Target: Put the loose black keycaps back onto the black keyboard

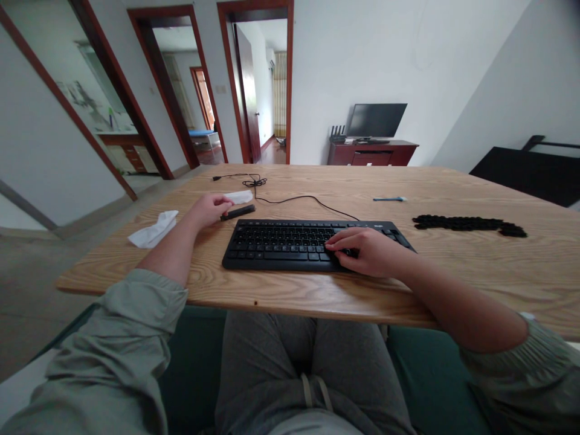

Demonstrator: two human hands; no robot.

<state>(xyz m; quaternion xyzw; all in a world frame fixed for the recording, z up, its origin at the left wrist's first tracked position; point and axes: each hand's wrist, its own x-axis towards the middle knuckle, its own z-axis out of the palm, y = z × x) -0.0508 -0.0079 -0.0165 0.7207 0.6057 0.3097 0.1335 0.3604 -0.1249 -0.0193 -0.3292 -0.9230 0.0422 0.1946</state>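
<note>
A black keyboard (pixel 276 256) lies near the front edge of the wooden table, with part of its upper key area looking stripped of keycaps. Over its right half is my right hand (pixel 369 251), fingers pinched together low on the keys; a small dark thing seems to be between thumb and fingers, too dark to name. My left hand (pixel 211 210) rests left of the keyboard, its fingers closed at the near end of a slim black stick (pixel 242 212). Just behind that stick lies a folded white tissue (pixel 238 197).
A crumpled tissue (pixel 156 229) lies by my left forearm. The keyboard's cable (pixel 290 199) runs back to a tangled coil. On the right are a thin blue brush-like tool (pixel 388 199) and rows of small black pieces, apparently keycaps (pixel 466 223). The table (pixel 308 296) ends close to my lap.
</note>
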